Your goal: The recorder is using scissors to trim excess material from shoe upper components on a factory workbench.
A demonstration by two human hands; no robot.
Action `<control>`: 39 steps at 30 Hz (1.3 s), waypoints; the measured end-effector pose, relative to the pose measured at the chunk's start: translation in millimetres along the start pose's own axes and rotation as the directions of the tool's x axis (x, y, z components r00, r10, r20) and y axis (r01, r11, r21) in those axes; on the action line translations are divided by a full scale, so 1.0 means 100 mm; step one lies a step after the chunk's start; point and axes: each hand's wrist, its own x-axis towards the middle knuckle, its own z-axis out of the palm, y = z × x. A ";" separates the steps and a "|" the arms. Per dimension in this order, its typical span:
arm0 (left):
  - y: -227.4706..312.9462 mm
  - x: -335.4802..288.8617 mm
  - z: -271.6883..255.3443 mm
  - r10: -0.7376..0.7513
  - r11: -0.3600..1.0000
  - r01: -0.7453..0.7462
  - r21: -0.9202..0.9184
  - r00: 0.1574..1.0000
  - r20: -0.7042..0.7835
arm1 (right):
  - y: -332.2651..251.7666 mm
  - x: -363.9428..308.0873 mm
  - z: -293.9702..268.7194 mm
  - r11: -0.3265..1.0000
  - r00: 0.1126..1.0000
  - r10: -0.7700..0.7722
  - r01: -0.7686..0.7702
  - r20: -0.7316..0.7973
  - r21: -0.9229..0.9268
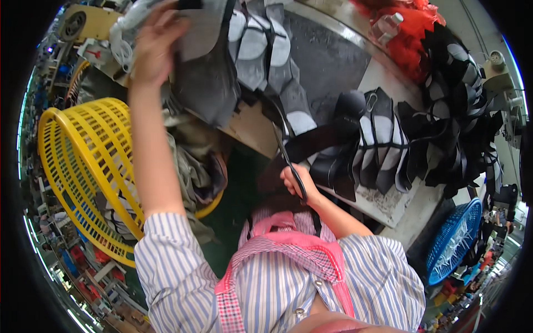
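My right hand (300, 180) is closed around the handles of a pair of scissors (286, 151), whose blades point up and away toward the table edge. At the upper left, my left hand (155, 47) is raised and smeared by motion, its fingers at the edge of a large dark grey fabric piece (202, 89) with a lighter grey patch. They appear to grip this piece, which hangs down over the table edge. Just right of it lies a chain of grey and black sewn pieces (258, 50). More such pieces (380, 147) and a broad black strip (319, 139) lie beyond my right hand.
A yellow plastic basket (91, 161) stands tilted on the left, beside greenish cloth (189, 161). A blue basket (454, 241) is at the right. Red material (402, 41) and a clear bottle (387, 26) sit at the far side. Black pieces (452, 122) pile up near a machine (502, 83).
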 end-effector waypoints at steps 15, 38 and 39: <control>-1.06 -1.83 1.23 -0.611 0.657 0.551 0.515 0.789 -0.064 | 0.17 -0.31 -0.31 0.999 0.998 0.034 -0.034 0.043 0.006; -0.83 -2.02 1.23 -0.145 0.559 0.072 0.826 0.989 0.012 | 0.09 -0.52 0.21 0.908 0.985 0.078 -0.135 0.156 0.397; -0.83 -2.02 1.24 -0.146 0.558 0.067 0.827 0.989 0.019 | 0.08 -0.52 0.19 0.906 0.985 0.075 -0.132 0.154 0.403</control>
